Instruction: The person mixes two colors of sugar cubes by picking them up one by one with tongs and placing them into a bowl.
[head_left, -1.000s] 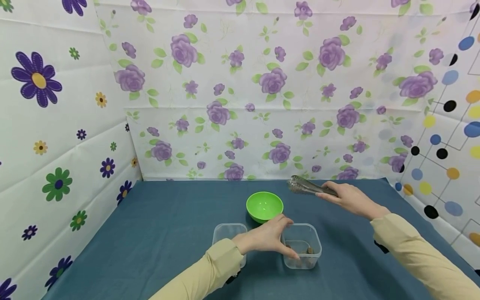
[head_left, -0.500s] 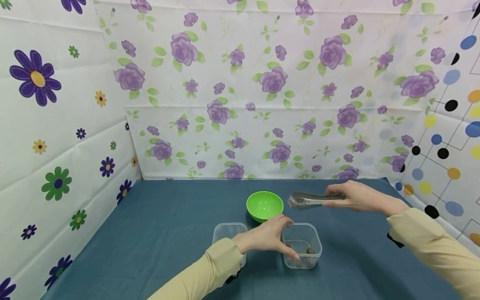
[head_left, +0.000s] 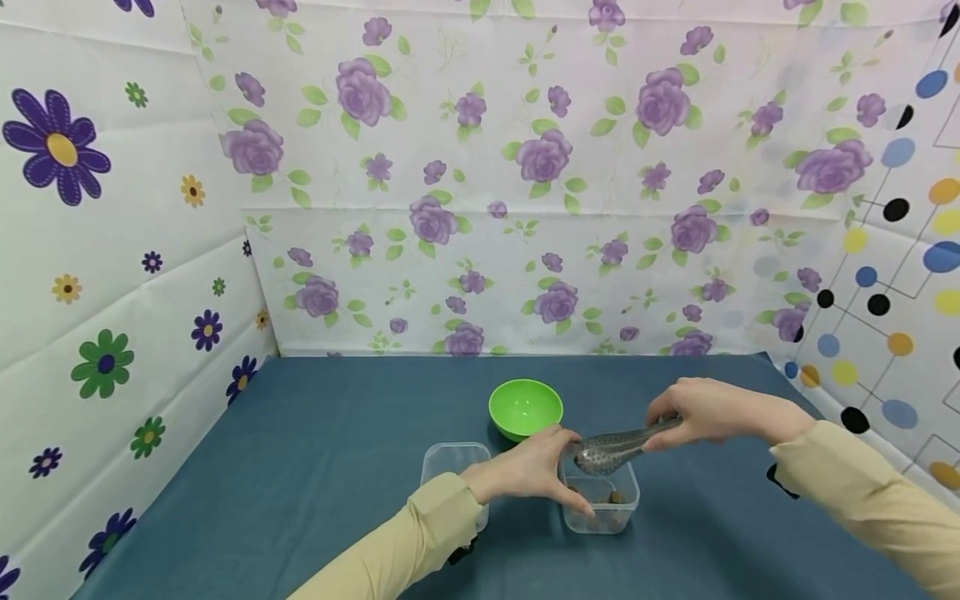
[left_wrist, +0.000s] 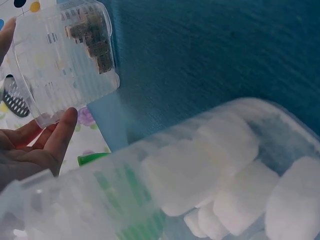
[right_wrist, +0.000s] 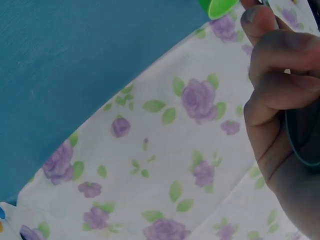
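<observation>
My left hand (head_left: 528, 467) holds a clear plastic container (head_left: 600, 523), thumb on its near side and fingers at the far left corner. Small brown cubes (left_wrist: 95, 42) lie inside it. My right hand (head_left: 705, 412) grips metal tongs (head_left: 611, 452) by the handle end. Their head hangs over the back part of that container, and I cannot tell whether anything is between the tips. In the left wrist view the dark perforated tongs head (left_wrist: 16, 97) shows beyond the container wall. The right wrist view shows the curled fingers (right_wrist: 280, 95), with most of the tongs out of frame.
A second clear container (head_left: 453, 454) stands left, partly behind my left forearm; white rounded chunks (left_wrist: 240, 195) fill part of it. A bright green bowl (head_left: 525, 408) sits behind both containers. Blue cloth (head_left: 337, 467) covers the table, with patterned sheets around it.
My right hand has lowered the tongs from behind and above the container to over it, their head now tilted downward. My left hand stays on the container.
</observation>
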